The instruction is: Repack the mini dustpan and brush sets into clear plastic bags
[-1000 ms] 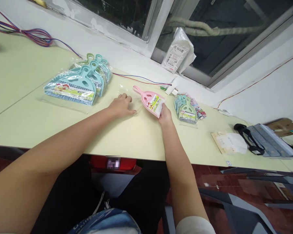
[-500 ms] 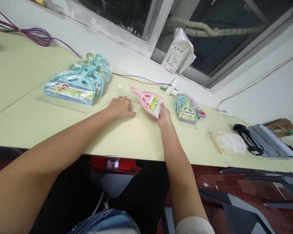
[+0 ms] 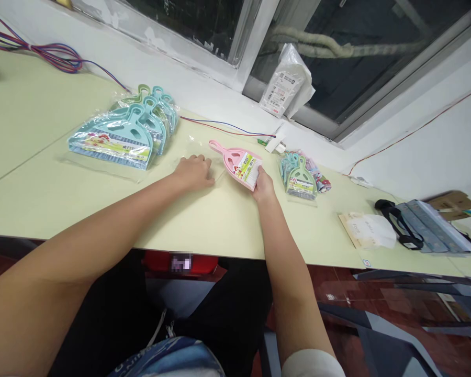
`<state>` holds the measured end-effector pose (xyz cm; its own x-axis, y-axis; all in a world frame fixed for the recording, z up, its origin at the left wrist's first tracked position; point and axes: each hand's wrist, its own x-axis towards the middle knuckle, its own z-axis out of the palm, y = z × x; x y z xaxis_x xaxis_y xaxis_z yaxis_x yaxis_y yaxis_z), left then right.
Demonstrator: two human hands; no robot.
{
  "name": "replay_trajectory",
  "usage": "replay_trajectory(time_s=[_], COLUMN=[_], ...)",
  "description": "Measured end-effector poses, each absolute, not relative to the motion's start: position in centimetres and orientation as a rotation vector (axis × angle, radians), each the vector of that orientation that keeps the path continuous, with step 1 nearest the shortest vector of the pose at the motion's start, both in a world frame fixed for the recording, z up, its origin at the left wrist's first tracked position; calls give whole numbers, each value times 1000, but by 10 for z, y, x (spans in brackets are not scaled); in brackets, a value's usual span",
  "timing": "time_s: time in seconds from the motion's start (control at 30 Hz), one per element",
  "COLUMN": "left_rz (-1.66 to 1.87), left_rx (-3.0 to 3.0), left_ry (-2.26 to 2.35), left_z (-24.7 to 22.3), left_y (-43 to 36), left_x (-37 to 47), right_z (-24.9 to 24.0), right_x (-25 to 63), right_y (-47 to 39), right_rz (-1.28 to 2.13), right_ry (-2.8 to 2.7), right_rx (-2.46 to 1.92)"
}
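My right hand (image 3: 264,184) grips the wide end of a pink dustpan (image 3: 228,155), with its thumb on top by the bristles. A small brush with pale bristles lies nested in the pan, behind a yellow-green printed label (image 3: 246,166). The pink handle points up and left. Just left of it, my left hand (image 3: 194,173) rests low over the table with curled fingers, on a thin clear plastic bag (image 3: 196,144). Its fingertips are partly hidden, and the bag's edges are hard to make out.
Bagged blue and green dustpan sets (image 3: 120,133) lie at the left. Smaller sets (image 3: 301,178) lie to the right. Beyond are a white packet (image 3: 371,230), a black strap (image 3: 400,225) and blue folders (image 3: 432,225). Cables (image 3: 55,56) run along the wall; a plastic-wrapped package (image 3: 284,86) leans at the window.
My left thumb has drawn in slightly towards the fingers. The pink dustpan and my right hand have shifted barely, if at all.
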<state>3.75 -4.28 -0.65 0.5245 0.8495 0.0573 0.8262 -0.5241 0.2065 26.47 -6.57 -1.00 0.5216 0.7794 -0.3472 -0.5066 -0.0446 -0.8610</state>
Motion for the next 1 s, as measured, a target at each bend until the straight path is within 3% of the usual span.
replay_trajectory(time_s=[0.37,1.0], left_rz=[274,169], left_rx=[2703,2741], left_ry=[1215,1274], left_z=[-6,-19], left_y=[-44,-52], left_x=[36,44], right_z=[-17,-19], right_x=[270,273], right_y=[-61,-60], right_rz=[1061,1049], right_ry=[-316,-289], right_rx=[-1224,-1211])
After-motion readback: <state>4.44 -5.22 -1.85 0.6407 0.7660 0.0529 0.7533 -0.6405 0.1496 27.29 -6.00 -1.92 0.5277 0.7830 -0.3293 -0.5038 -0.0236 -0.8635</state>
